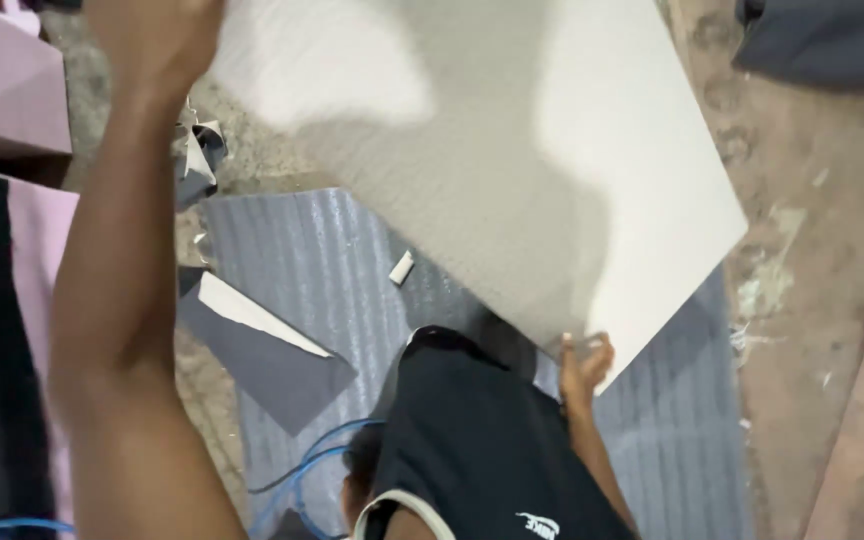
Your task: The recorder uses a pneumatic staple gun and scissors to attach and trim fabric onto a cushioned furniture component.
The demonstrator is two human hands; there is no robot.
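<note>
Left hand: the left hand [152,35] was raised at the top left edge of the large white rectangular board [512,150]; whether it gripped could not be told.
Right hand: the right hand [585,368] was closed on the board's lower edge, near its bottom corner.
Board: it was held tilted above the grey ribbed floor mat [302,270].
Mat: a small white scrap [402,267] and a grey triangular offcut [262,350] lay on it.
Floor: a blue cable [302,470] looped at the mat's near edge.

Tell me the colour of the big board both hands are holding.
Off-white, with a fine textured surface, seen in the head view: board, left hand, right hand.
</note>
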